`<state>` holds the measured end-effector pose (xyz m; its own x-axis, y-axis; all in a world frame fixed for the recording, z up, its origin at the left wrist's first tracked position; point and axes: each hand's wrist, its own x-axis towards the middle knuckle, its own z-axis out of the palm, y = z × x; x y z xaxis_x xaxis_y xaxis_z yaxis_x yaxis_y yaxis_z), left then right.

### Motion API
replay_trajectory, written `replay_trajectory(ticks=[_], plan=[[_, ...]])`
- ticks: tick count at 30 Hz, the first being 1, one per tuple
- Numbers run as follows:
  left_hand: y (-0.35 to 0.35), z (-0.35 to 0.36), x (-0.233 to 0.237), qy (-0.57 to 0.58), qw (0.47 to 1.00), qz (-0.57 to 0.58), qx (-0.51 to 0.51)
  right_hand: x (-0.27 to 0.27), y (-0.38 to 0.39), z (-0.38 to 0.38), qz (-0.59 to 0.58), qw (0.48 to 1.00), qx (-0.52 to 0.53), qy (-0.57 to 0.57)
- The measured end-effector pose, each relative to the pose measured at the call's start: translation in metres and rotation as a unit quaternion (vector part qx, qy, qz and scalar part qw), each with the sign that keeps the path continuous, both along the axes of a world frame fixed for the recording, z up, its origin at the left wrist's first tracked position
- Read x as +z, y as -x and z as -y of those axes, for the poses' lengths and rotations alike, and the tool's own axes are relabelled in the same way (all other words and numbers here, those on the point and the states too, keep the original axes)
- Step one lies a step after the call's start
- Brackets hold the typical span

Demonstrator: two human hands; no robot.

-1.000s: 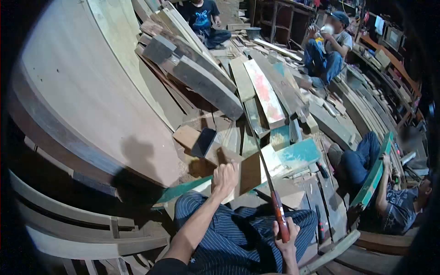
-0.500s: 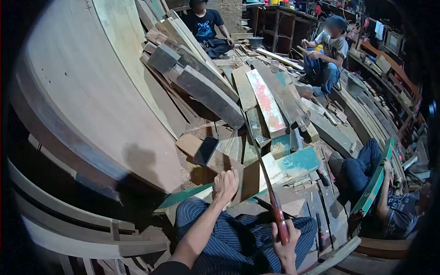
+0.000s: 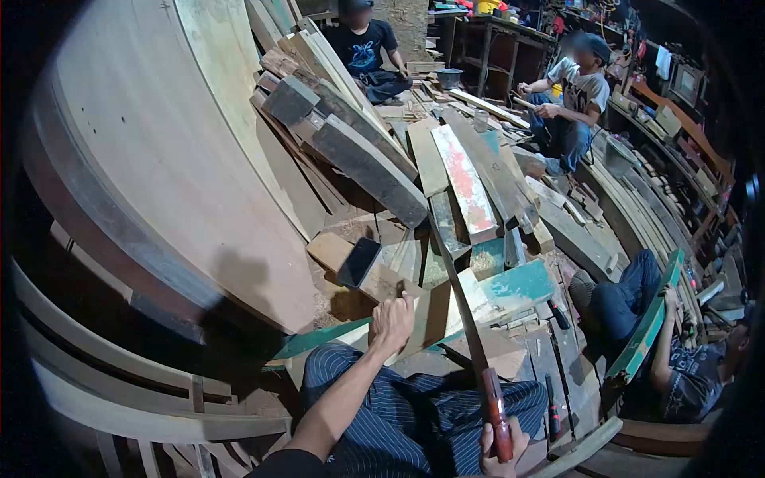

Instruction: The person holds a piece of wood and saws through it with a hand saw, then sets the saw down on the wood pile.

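Observation:
My right hand (image 3: 508,448) is closed around the red-brown wooden handle of what looks like a long hand saw (image 3: 457,280); its teeth are too small to make out. The narrow blade points away from me and crosses a pale board (image 3: 420,338) lying slantwise before my knees. Pressed on that board, left of the blade, is my left hand (image 3: 392,323), its fingers curled and the thumb on top. A black phone (image 3: 359,262) lies on wood just beyond my left hand. Near the blade's right side is a green-and-white painted surface (image 3: 518,284).
Stacked timbers (image 3: 368,165) and a red-and-white painted plank (image 3: 466,179) lie ahead. A large curved wooden panel (image 3: 175,175) stands left. At right, a person holds a green plank (image 3: 649,319). Two more people sit farther back. A red-handled tool (image 3: 553,418) lies right of my knee.
My right hand has drawn the saw back toward me and down along its length. My left hand stays on the board. The view has shifted slightly.

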<state>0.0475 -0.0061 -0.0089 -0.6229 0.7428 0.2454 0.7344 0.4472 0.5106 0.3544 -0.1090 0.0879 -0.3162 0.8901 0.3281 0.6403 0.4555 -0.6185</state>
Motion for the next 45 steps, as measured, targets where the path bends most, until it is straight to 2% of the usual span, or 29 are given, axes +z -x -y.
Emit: replay_trajectory(ticks=[1, 2, 5, 7, 10, 11, 14, 18, 20, 22, 24, 25, 29, 32, 33, 38, 41, 45], plan=[[0.0, -0.001, 0.0, 0.005, 1.0, 0.001, 0.008, 0.011, 0.005, -0.009, -0.048, 0.998, 0.028, -0.003], [0.001, -0.001, -0.005, 0.005, 1.0, -0.005, 0.009, 0.028, 0.008, -0.009, -0.088, 0.994, 0.028, 0.057], [0.006, -0.005, -0.018, 0.011, 1.0, -0.006, 0.009, 0.04, 0.01, -0.014, -0.084, 0.995, 0.005, 0.059], [0.002, -0.002, -0.004, 0.024, 1.0, 0.001, 0.007, 0.05, 0.011, -0.017, -0.077, 0.996, 0.003, 0.051], [0.001, -0.003, -0.002, 0.028, 1.0, -0.001, 0.012, 0.06, 0.018, -0.015, -0.122, 0.989, 0.009, 0.087], [0.002, -0.003, -0.004, 0.027, 1.0, -0.003, 0.015, 0.058, 0.017, -0.014, -0.093, 0.992, 0.016, 0.082], [0.006, -0.006, -0.014, 0.03, 0.999, -0.004, 0.02, 0.069, 0.025, -0.008, -0.102, 0.988, 0.037, 0.106], [0.004, -0.003, -0.008, 0.027, 0.999, 0.002, 0.017, 0.064, 0.028, -0.009, -0.103, 0.989, 0.012, 0.106], [0.004, -0.003, -0.008, 0.026, 1.0, 0.003, 0.015, 0.045, 0.026, -0.013, -0.028, 0.997, -0.007, 0.065], [0.002, -0.002, -0.007, 0.016, 1.0, 0.003, 0.018, 0.027, 0.027, -0.018, -0.006, 0.999, -0.017, 0.05], [0.004, -0.002, -0.008, 0.012, 1.0, 0.005, 0.018, 0.032, 0.044, -0.027, -0.036, 0.997, -0.017, 0.061], [0.004, -0.004, -0.009, 0.011, 1.0, 0.01, 0.017, 0.042, 0.045, -0.031, -0.065, 0.989, -0.004, 0.129], [0.002, 0.0, 0.002, 0.033, 0.999, 0.038, 0.0, 0.062, 0.053, -0.045, -0.084, 0.996, 0.025, 0.013], [0.002, 0.0, 0.004, 0.059, 0.997, 0.05, 0.012, 0.065, 0.057, -0.05, -0.106, 0.992, 0.031, 0.069], [0.002, -0.001, 0.002, 0.053, 0.997, 0.047, 0.016, 0.064, 0.06, -0.051, -0.086, 0.995, 0.037, 0.037], [-0.001, 0.0, 0.009, 0.043, 0.997, 0.054, 0.023, 0.058, 0.081, -0.063, -0.118, 0.989, 0.069, 0.062], [0.002, -0.001, -0.008, -0.008, 0.999, 0.03, 0.012, 0.063, 0.087, -0.063, -0.127, 0.987, 0.074, 0.068], [0.003, -0.001, -0.012, -0.026, 1.0, -0.004, 0.007, 0.064, 0.093, -0.068, -0.111, 0.99, 0.079, 0.022]])
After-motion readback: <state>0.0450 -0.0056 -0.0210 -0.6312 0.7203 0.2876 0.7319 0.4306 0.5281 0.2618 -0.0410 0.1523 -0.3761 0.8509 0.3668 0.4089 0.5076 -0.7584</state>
